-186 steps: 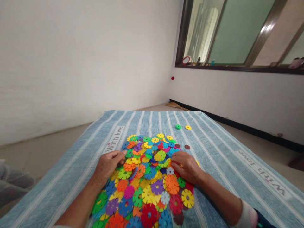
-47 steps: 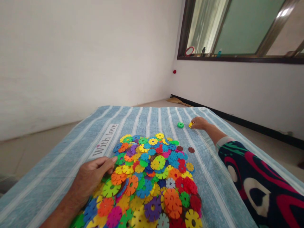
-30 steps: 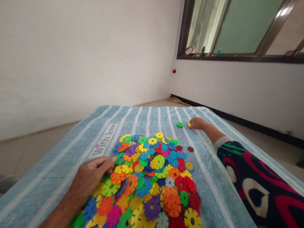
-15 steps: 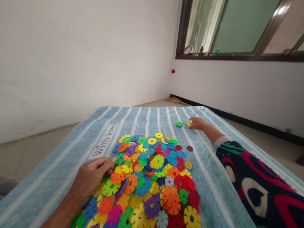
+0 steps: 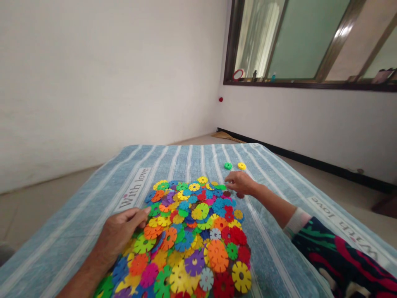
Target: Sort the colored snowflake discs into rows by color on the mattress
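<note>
Notched plastic snowflake discs [image 5: 184, 240] in many colours lie in a large heap on the striped cloth. At the heap's left edge rests my left hand [image 5: 124, 229], fingers curled and thumb against the index finger; whatever may be in them is hidden. My right hand [image 5: 242, 183] hovers by the heap's far right corner, fingers slightly apart with nothing visible in them, close to a green disc [image 5: 221, 187] and a brown disc [image 5: 240, 195]. Beyond it, a green disc stack [image 5: 228, 166] and a yellow disc stack [image 5: 242, 166] sit side by side, apart from the heap.
The blue and white striped cloth [image 5: 173, 163] covers the table-like surface and carries printed "With love" lettering. A pale wall [image 5: 124, 74] stands beyond. On the right a window ledge [image 5: 294, 85] holds a small red-rimmed mirror [image 5: 238, 74] and bottles.
My right hand has left the yellow discs and moved back toward the heap. The yellow discs now lie free beside the green ones. My left hand stays put; the view has shifted slightly.
</note>
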The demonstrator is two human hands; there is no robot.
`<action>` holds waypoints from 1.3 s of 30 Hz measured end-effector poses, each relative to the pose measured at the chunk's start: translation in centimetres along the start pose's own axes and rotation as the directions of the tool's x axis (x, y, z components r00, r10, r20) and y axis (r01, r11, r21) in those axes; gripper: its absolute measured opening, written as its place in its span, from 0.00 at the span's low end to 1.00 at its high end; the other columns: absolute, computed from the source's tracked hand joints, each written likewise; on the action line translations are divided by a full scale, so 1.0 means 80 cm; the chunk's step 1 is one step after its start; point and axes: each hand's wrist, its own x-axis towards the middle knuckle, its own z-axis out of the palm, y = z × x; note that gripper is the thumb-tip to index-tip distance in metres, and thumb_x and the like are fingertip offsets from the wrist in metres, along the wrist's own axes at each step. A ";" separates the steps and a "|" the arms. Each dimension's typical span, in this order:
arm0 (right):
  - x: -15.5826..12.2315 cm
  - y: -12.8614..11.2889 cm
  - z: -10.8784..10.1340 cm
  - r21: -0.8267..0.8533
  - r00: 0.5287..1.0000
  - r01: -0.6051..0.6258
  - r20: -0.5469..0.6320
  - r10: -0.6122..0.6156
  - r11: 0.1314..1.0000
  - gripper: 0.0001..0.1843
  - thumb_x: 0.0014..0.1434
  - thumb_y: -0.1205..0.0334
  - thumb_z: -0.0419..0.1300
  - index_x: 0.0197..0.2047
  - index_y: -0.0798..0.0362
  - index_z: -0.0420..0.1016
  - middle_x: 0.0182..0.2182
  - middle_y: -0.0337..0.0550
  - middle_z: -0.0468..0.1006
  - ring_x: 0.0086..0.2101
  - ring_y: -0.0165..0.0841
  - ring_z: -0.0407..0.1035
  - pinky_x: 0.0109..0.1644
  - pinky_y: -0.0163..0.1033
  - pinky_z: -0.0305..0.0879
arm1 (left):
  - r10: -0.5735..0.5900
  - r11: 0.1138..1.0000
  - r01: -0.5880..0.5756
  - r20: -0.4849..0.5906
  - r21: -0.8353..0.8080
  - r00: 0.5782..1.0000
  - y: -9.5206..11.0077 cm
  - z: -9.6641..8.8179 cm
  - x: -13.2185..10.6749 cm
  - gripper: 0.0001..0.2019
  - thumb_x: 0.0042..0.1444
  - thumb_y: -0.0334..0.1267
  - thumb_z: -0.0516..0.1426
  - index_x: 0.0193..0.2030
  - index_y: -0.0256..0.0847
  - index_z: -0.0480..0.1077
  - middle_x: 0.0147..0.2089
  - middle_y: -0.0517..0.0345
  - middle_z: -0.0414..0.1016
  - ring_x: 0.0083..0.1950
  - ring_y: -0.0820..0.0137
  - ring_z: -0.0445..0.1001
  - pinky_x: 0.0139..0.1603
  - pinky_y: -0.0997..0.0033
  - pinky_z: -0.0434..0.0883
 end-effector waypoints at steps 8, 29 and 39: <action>-0.004 -0.035 0.001 0.029 0.996 0.078 -0.038 -0.077 0.997 0.07 0.55 0.63 0.62 0.38 0.50 0.79 0.36 0.43 0.78 0.36 0.36 0.72 0.35 0.35 0.60 | -0.010 1.000 0.011 -0.009 0.010 1.000 -0.003 0.001 -0.002 0.22 0.43 0.58 0.53 0.15 0.41 0.63 0.15 0.63 0.60 0.22 0.72 0.57 0.26 0.73 0.55; -0.080 -0.133 -0.022 0.289 0.905 0.399 -0.274 -0.325 0.870 0.06 0.58 0.72 0.61 0.36 0.51 0.75 0.36 0.43 0.76 0.39 0.34 0.71 0.41 0.36 0.64 | 0.048 0.994 -0.048 -0.004 -0.103 0.999 -0.002 0.004 -0.006 0.22 0.46 0.56 0.53 0.15 0.40 0.64 0.16 0.62 0.64 0.23 0.73 0.61 0.27 0.74 0.58; -0.123 -0.150 -0.032 0.383 0.887 0.442 -0.321 -0.332 0.811 0.06 0.61 0.68 0.57 0.35 0.50 0.74 0.35 0.44 0.75 0.38 0.36 0.70 0.42 0.40 0.66 | 0.065 0.989 -0.066 -0.008 -0.134 0.998 -0.003 0.004 -0.008 0.19 0.44 0.54 0.55 0.16 0.39 0.66 0.17 0.63 0.67 0.23 0.73 0.62 0.28 0.74 0.58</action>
